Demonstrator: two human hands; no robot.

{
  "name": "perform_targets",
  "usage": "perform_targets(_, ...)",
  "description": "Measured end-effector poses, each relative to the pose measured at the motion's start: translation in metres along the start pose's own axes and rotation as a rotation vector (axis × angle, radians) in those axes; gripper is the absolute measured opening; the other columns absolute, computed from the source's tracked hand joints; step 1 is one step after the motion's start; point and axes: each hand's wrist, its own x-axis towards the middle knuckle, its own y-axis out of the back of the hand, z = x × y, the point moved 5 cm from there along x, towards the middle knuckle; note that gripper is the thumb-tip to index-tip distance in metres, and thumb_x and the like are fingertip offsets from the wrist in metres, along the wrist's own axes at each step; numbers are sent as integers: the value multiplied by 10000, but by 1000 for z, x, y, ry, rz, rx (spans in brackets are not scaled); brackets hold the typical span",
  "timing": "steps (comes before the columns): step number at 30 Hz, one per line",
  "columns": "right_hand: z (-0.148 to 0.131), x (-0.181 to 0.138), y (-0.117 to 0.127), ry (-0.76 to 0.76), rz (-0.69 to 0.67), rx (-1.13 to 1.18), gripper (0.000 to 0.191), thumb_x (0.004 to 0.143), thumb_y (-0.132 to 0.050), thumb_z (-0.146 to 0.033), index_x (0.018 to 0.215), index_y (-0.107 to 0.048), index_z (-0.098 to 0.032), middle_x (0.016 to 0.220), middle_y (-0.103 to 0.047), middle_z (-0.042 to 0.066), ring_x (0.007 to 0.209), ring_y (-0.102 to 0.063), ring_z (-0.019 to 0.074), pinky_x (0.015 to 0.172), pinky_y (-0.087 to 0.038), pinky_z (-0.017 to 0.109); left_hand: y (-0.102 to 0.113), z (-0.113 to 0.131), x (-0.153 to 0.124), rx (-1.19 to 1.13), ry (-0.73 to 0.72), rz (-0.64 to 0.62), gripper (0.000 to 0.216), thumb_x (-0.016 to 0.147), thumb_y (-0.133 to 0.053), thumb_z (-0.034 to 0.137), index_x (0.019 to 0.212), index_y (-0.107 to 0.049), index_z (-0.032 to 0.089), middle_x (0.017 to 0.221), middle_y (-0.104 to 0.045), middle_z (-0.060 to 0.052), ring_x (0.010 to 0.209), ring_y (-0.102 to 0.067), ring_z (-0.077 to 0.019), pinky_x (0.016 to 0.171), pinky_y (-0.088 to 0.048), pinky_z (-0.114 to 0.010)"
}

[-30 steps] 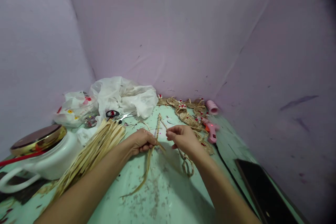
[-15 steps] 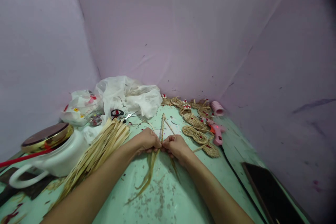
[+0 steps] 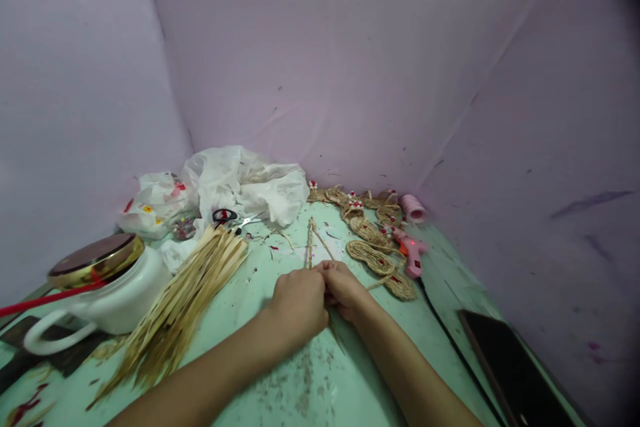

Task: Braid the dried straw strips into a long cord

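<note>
A thin braided straw cord (image 3: 311,243) runs from a point on the table down toward me, with a second leg slanting off to the right. My left hand (image 3: 300,300) is closed at the cord's near end, back of the hand up, its fingertips mostly hidden. Against it, my right hand (image 3: 343,285) pinches the same straw strands. Loose strand ends (image 3: 336,335) hang out below the hands. Just right of them lie coiled straw soles (image 3: 370,257), one trailing a cord.
On the left are a bundle of dry straw strips (image 3: 185,300), a white mug (image 3: 125,300), scissors (image 3: 240,222) and plastic bags (image 3: 245,183). A pink glue gun (image 3: 413,253) with a black cable, a pink spool (image 3: 414,208) and a dark phone-like slab (image 3: 515,367) are on the right.
My left hand has moved right and turned over, coming up against my right hand and covering the loose strands that hung below it. The right hand has barely moved.
</note>
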Motion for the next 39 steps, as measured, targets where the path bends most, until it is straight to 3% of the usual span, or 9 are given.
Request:
perform_targets(5,-4,0,0,6,-127,-24,134,618,-505,-191,511,-441,-143,356,-307,-89,301,-184,18,341,-72,184,27,-29,23,-226,157,-1,179,623,-512,264,490,-531,146,376,-429,-8,419,-453,-130,428,-290,-221)
perform_targets(10,-8,-2,1,56,-186,-52,136,640,-513,-218,540,-467,-138,388,-410,-57,320,-247,27,344,-99,182,-5,-35,28,-788,344,-409,105,612,-487,172,552,-549,111,422,-496,-4,346,-397,-65,348,-242,-180)
perform_targets(12,-9,-2,2,77,-192,-96,86,630,-507,-189,568,-478,-137,434,-469,-42,338,-275,30,347,-135,175,-15,-34,28,-889,362,-466,91,594,-502,158,535,-541,102,428,-500,-1,344,-395,-50,338,-243,-166)
perform_targets(17,-13,4,6,226,-107,-436,37,605,-491,-110,622,-513,-134,512,-537,-23,418,-382,52,414,-266,173,-13,-43,31,-648,381,-332,123,537,-523,164,428,-476,130,304,-371,33,270,-313,-66,292,-184,-194)
perform_targets(21,-25,-5,8,383,90,-858,117,623,-503,-153,645,-617,-137,613,-619,36,560,-501,107,503,-312,203,-11,-39,31,-627,355,-249,151,509,-497,133,388,-408,150,289,-329,47,260,-256,-51,298,-147,-199)
perform_targets(24,-34,-19,8,346,256,-1084,158,623,-522,-184,670,-671,-157,665,-655,76,615,-549,151,514,-297,234,-14,-35,29,-668,350,-230,152,501,-485,110,379,-402,147,291,-328,49,261,-240,-40,301,-135,-196)
perform_targets(27,-39,-30,4,253,336,-1181,163,626,-551,-248,671,-687,-170,689,-664,108,633,-575,192,487,-264,254,-17,-37,29,-703,408,-231,148,502,-483,115,376,-409,142,288,-332,46,259,-240,-36,304,-136,-191)
perform_targets(32,-44,-43,-11,322,352,-1281,192,667,-514,-236,679,-686,-152,712,-664,137,642,-579,200,481,-240,264,-21,-45,29,-781,489,-309,135,496,-494,163,395,-406,146,317,-360,41,274,-277,-36,306,-138,-176)
perform_targets(39,-44,-37,-2,297,173,-1102,151,627,-561,-272,648,-684,-186,573,-620,40,526,-512,130,455,-249,229,-10,-45,35,-825,257,-319,103,468,-523,167,431,-430,143,354,-380,55,275,-265,-24,294,-96,-180)
